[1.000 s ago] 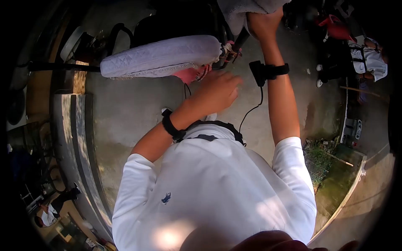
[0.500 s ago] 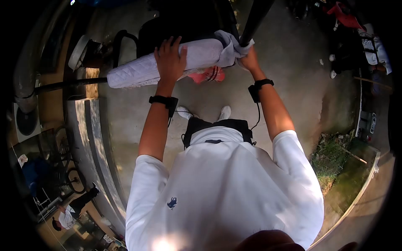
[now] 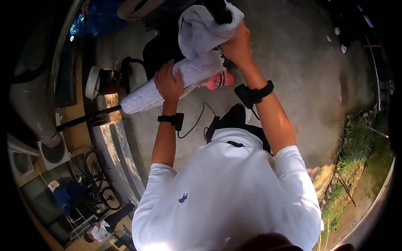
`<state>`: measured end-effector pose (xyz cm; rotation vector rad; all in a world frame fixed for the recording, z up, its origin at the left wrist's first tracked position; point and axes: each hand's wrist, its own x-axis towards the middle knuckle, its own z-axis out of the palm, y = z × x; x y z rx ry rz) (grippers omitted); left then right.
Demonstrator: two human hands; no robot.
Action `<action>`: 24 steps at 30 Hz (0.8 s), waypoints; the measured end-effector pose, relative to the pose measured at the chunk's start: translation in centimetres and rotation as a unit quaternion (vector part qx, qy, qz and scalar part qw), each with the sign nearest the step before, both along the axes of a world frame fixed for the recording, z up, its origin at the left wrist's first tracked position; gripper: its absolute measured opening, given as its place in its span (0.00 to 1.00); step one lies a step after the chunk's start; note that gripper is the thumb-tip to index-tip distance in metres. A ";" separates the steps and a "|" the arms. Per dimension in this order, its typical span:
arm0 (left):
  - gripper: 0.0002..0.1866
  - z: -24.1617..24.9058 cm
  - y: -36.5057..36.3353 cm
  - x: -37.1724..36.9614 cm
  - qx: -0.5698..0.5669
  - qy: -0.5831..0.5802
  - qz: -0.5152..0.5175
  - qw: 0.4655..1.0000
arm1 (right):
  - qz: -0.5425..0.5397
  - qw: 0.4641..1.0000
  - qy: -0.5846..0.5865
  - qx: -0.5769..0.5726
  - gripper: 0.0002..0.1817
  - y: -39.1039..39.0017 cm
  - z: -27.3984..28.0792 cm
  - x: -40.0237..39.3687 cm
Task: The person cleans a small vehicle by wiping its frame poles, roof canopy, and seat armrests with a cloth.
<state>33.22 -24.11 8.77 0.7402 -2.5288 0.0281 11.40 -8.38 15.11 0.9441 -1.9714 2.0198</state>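
My left hand rests with fingers stretched out on a pale quilted pad with a lace edge, which lies along a black bar. At the pad's far right end, my right hand has its fingers wrapped round a thick grey plush cloth. That cloth bunches around a black post, and its folds hide part of my fingers. Just below the pad's right end hangs a red piece with white stripes. Black straps with small boxes and cables circle both my wrists.
Concrete floor spreads around me. Blue plastic sheeting is at the upper left. Along the left run a low step, a bicycle and another person. A grassy strip borders the right side.
My right hand has moved up and slightly left with the plush cloth, which now spreads higher over the post. My left hand stays on the pad; the view has turned.
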 end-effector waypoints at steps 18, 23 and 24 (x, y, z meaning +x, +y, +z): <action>0.18 -2.3 11.7 -12.0 0.532 -0.178 -0.248 0.790 | 0.407 0.886 -0.037 0.220 0.30 3.2 -4.4 -8.6; 0.15 -6.0 11.1 -14.0 0.657 -0.129 -0.140 0.729 | 0.456 0.853 -0.040 0.250 0.34 1.9 -10.0 -10.3; 0.16 -5.9 10.2 -14.7 0.654 -0.158 -0.123 0.729 | 0.504 0.813 -0.057 0.288 0.33 1.0 -10.8 -11.3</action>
